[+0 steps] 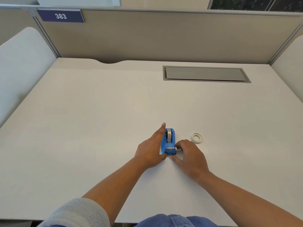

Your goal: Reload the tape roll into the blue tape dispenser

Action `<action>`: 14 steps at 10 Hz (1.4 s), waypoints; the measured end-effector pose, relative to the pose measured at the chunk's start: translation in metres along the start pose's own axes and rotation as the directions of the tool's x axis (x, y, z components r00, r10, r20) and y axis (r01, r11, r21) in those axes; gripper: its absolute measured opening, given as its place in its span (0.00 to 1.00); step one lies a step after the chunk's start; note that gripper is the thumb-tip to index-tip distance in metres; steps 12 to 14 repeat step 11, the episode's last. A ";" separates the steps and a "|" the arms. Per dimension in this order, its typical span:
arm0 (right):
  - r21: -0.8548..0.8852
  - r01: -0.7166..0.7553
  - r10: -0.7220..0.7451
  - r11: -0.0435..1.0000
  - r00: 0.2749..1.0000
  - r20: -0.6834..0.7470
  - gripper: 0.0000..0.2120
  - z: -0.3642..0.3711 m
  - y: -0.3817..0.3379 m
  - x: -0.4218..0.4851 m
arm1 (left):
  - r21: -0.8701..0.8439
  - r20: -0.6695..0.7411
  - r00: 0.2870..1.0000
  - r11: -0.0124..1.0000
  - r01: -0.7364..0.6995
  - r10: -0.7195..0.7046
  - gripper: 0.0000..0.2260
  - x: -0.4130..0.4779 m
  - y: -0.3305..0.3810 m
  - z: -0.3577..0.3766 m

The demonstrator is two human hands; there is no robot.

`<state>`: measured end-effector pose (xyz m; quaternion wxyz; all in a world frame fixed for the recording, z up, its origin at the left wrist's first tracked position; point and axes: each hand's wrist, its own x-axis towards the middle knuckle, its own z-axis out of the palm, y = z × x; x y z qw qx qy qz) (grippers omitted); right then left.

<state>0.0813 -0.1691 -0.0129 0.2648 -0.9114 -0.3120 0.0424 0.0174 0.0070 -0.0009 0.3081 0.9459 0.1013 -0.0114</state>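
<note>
The blue tape dispenser [168, 142] stands on the white desk [98, 120] just ahead of me, with a roll of tape [169, 134] seated in its cradle. My left hand [151, 148] lies flat against the dispenser's left side, fingers stretched forward and thumb at its near end. My right hand [190, 155] touches the near right corner by the cutter, fingers curled and thumb on the desk. A white empty tape core [196, 138] lies flat on the desk a short way to the right, apart from both hands.
A grey cable hatch [205, 74] is set into the desk at the back right. Beige partition walls [164, 35] enclose the desk, with a sign reading 383 [61, 16]. White side panels stand at the left [21, 63] and right edges.
</note>
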 end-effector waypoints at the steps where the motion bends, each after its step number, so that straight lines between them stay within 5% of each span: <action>1: -0.023 0.016 -0.016 1.000 1.000 0.011 0.17 -0.002 0.005 -0.002 | -0.009 -0.008 0.999 0.999 -0.036 0.036 0.52 -0.001 -0.005 -0.005; 2: -0.040 0.033 -0.033 0.999 0.999 -0.004 0.18 -0.004 0.010 -0.005 | 0.046 -0.023 0.998 0.997 -0.062 0.063 0.54 -0.008 -0.012 -0.009; 6: -0.162 0.184 -0.189 0.970 0.982 -0.017 0.12 -0.007 0.014 -0.007 | 0.183 -0.191 0.977 0.982 -0.055 0.090 0.24 -0.019 -0.022 0.024; 14: -0.104 0.097 -0.106 0.990 0.991 -0.080 0.09 -0.003 0.012 -0.006 | 0.194 -0.192 0.979 0.980 -0.036 0.074 0.25 -0.022 -0.022 0.023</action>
